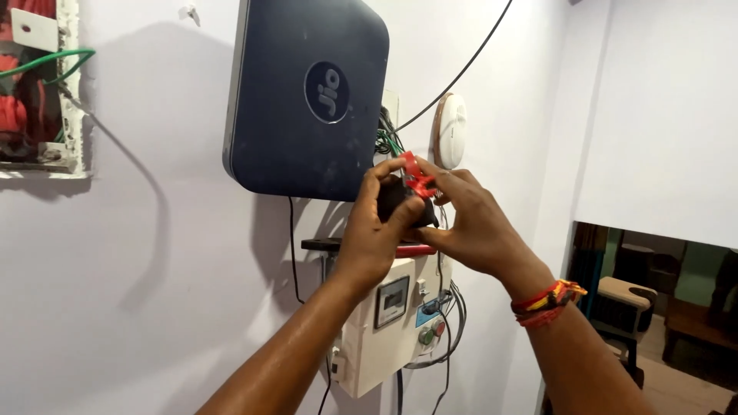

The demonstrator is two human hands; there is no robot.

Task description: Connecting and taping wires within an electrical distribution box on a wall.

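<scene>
Progress: we are judging the work as midway; the small black part (400,201) with its red piece (419,183) is off the wall and up in front of the dark blue router (307,100).
Left hand (377,230): we are curling its fingers closed around the black part.
Right hand (469,223): we are pinching the red piece closed between thumb and forefinger.
Arms: we are raising both forearms above the cream control box (384,330).

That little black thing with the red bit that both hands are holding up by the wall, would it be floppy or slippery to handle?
Probably stiff: the black part keeps its blocky shape between the left hand and right hand. Likely light, since fingertips alone carry it. The red piece looks thin, perhaps bendable or fragile. How slippery it is I cannot tell.
</scene>
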